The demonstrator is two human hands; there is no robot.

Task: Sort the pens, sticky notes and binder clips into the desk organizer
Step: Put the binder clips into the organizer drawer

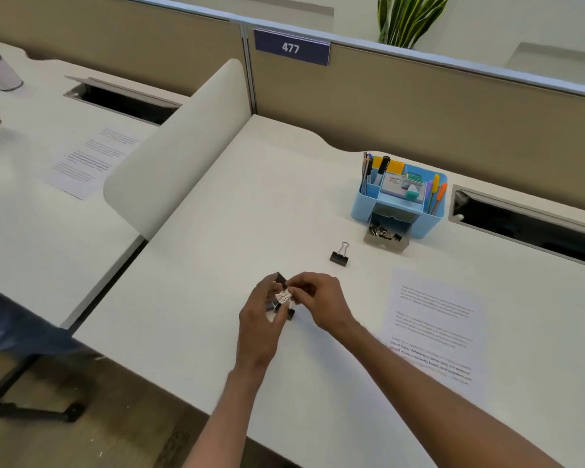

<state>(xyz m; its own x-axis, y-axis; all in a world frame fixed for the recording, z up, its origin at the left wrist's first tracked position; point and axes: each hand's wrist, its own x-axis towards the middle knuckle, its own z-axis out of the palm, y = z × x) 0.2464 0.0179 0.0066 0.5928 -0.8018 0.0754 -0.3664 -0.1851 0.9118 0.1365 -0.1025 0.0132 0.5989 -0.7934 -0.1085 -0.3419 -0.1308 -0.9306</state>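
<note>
Now, left grip (260, 319) and right grip (320, 298) both pinch small black metal binder clips (282, 298) low over the white bench (217, 231). I judge them light, stiff, springy, with slippery wire loops; hold the black body. A spare clip (339, 257) lies near the blue plastic organizer (433, 228).

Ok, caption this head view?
Left hand and right hand pinch binder clips over the desk; another clip lies near the desk organizer.
</note>
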